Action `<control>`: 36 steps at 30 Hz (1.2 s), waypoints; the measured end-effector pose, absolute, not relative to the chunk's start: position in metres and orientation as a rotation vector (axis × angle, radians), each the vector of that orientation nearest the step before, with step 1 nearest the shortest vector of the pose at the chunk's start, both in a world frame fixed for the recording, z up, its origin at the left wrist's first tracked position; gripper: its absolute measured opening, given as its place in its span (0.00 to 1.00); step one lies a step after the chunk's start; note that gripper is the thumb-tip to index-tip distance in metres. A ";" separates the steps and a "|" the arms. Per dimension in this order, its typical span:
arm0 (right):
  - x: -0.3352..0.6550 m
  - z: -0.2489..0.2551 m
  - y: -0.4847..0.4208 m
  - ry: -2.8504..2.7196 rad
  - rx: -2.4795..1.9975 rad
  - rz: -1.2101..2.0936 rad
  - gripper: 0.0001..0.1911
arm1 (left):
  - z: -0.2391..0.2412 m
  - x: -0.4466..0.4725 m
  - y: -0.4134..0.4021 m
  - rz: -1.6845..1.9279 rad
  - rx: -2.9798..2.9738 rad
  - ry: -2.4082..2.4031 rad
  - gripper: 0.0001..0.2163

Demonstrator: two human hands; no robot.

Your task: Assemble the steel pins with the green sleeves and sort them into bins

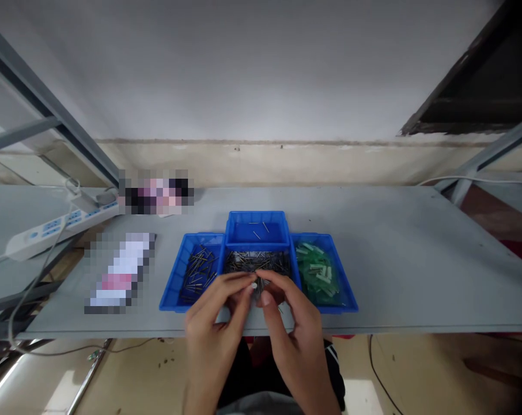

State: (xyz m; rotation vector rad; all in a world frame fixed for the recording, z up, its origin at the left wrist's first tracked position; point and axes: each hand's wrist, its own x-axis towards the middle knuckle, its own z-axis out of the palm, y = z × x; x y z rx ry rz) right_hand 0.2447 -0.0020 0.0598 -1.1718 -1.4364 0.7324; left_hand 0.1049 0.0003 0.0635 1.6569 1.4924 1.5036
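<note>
Pale wall [261,86] backs a grey tabletop [416,259], where both hands [215,320] [296,323] pinch small pieces [254,286] near blue trays [174,286].

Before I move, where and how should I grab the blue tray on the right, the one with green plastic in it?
Probably by the outer right rim of the right tray, coming from its right side with your right hand. Its left edge sits close against the middle tray, leaving little room there, while the right wall leans outward and ends in a rim you can get under.
</note>
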 end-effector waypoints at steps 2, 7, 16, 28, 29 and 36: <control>0.243 0.059 0.000 -1.491 -1.207 0.709 0.13 | 0.071 0.094 -0.005 1.594 1.675 1.638 0.07; 0.232 0.040 0.005 -1.772 -1.350 0.665 0.10 | 0.070 0.059 -0.003 1.583 1.651 2.158 0.04; 0.225 0.012 0.001 -1.909 -1.605 0.404 0.07 | 0.066 0.054 0.002 1.606 1.291 2.270 0.09; 0.227 0.013 0.009 -1.821 -1.518 0.493 0.06 | 0.065 0.028 -0.006 1.544 1.345 2.300 0.10; 0.228 0.017 0.010 -1.780 -1.467 0.538 0.06 | 0.066 0.025 -0.007 1.524 1.400 2.278 0.09; 0.234 0.050 0.005 -1.501 -1.065 0.732 0.04 | 0.084 0.059 -0.016 1.585 1.668 1.786 0.06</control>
